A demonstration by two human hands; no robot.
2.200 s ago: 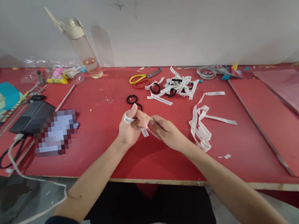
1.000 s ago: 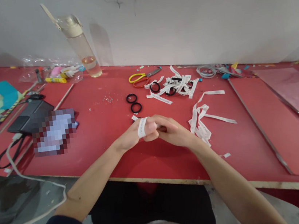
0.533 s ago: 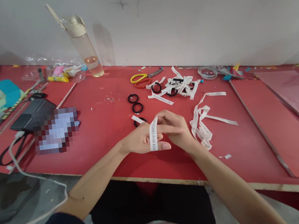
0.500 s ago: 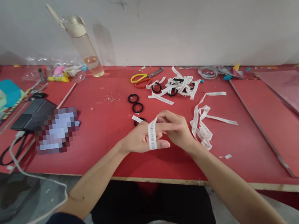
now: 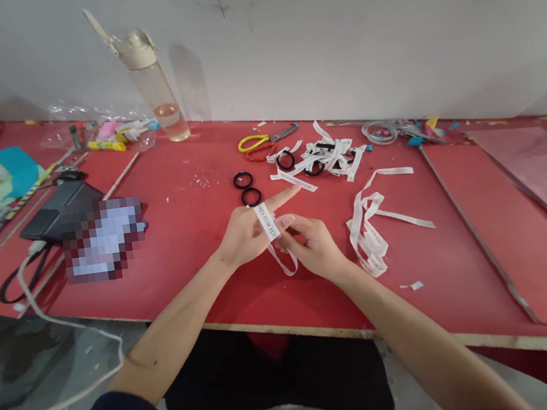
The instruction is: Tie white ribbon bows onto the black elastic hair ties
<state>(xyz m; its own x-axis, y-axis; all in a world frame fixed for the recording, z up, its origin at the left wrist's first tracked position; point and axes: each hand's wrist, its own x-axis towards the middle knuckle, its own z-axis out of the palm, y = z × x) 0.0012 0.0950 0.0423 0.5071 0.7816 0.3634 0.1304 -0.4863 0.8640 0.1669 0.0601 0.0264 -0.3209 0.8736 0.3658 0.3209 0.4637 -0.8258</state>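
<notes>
A white printed ribbon [image 5: 266, 221] lies across the fingers of my left hand [image 5: 247, 234], whose index finger points out to the right. My right hand [image 5: 313, 243] pinches the ribbon close to the left fingers, and a loop of it hangs below. Two black rings [image 5: 251, 197] lie just beyond my left hand. Farther back is a pile of white ribbons with black rings [image 5: 330, 157], next to yellow-handled scissors [image 5: 255, 143]. Loose white ribbons [image 5: 371, 236] lie to the right of my right hand.
On the red table [image 5: 184, 257], a water bottle [image 5: 153, 79] stands by the wall. A black box [image 5: 60, 209], a pixelated flat object [image 5: 107, 240] and a white cable [image 5: 75, 325] are at the left. Red boards [image 5: 502, 222] lie at the right.
My left hand has turned, its index finger now pointing up and right. My right hand has moved slightly down and left. A ribbon loop now hangs below the hands.
</notes>
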